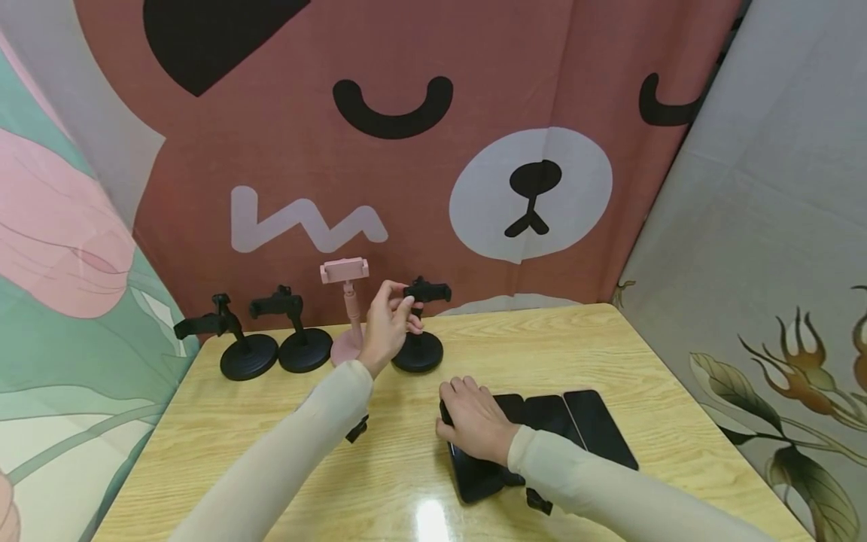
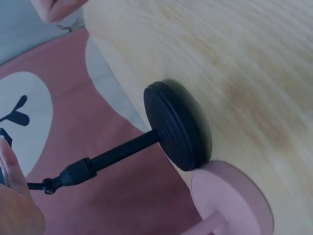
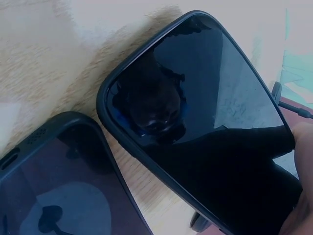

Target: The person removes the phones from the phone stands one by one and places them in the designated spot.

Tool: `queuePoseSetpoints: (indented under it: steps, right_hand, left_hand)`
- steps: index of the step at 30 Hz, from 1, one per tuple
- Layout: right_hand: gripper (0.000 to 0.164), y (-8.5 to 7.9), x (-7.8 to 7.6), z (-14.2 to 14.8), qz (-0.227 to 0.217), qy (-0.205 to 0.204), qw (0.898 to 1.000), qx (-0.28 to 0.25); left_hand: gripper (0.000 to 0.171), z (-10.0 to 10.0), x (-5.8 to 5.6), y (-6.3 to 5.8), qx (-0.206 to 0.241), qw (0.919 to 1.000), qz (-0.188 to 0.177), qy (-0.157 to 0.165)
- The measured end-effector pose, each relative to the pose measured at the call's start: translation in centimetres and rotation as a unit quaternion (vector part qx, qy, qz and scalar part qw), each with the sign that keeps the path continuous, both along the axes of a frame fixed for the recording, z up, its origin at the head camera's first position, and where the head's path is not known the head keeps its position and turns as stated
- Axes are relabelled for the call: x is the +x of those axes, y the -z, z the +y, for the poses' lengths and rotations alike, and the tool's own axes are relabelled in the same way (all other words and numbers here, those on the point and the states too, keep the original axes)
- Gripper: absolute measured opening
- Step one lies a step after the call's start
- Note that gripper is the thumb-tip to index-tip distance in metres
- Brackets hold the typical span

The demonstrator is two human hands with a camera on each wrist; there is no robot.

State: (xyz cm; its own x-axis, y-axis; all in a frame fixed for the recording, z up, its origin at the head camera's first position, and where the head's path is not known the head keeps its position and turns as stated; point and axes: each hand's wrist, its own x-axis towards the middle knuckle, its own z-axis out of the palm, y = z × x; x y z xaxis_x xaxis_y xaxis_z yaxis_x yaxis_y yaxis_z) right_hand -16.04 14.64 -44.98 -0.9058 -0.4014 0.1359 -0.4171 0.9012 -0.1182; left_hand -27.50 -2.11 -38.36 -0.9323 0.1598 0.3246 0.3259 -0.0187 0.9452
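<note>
My left hand [image 1: 389, 325] pinches the clamp head of a black phone stand [image 1: 418, 352] at the right end of a row of stands. In the left wrist view the stand's round base [image 2: 177, 128] rests on the table, and the fingers [image 2: 14, 169] are at its top, partly cut off. Lower down, my right hand [image 1: 476, 418] grips the upper part of a black smartphone [image 1: 470, 478], the leftmost of several. The right wrist view shows this phone's glossy screen [image 3: 195, 98] facing up, with the hand at its edge; the far fingers are hidden.
A pink phone stand [image 1: 351, 305] stands just left of the gripped one, then two more black stands [image 1: 305, 350] [image 1: 249, 357]. Other dark phones [image 1: 599, 425] lie side by side on the wooden table [image 1: 379, 482]. Printed curtains hang behind and beside it.
</note>
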Motion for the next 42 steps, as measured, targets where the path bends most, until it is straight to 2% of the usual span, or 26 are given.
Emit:
queuePoseSetpoints:
  steps: [3,8,15,23,42]
  right_hand:
    - [0.022,0.0,-0.1,-0.1,-0.009,0.005,1.0,-0.002]
    - [0.022,0.2,-0.3,-0.1,-0.02,0.009,1.0,-0.005]
    - [0.022,0.5,-0.6,-0.1,-0.032,0.018,0.999,-0.012]
    - [0.026,0.7,-1.1,0.1,-0.041,0.035,0.998,-0.015]
    - [0.031,1.1,-1.9,0.3,-0.063,0.046,0.996,-0.034]
  left_hand:
    - [0.024,-0.1,-0.2,-0.1,-0.032,0.9995,0.005,0.0]
    - [0.025,-0.5,-0.2,-0.2,-0.052,0.9986,-0.004,-0.001]
    - [0.024,-0.7,-0.2,-0.2,-0.054,0.9982,-0.024,0.011]
    - [0.024,-0.9,-0.1,-0.1,-0.059,0.9979,-0.026,0.012]
    - [0.021,-1.4,0.4,0.2,-0.068,0.9973,-0.02,0.021]
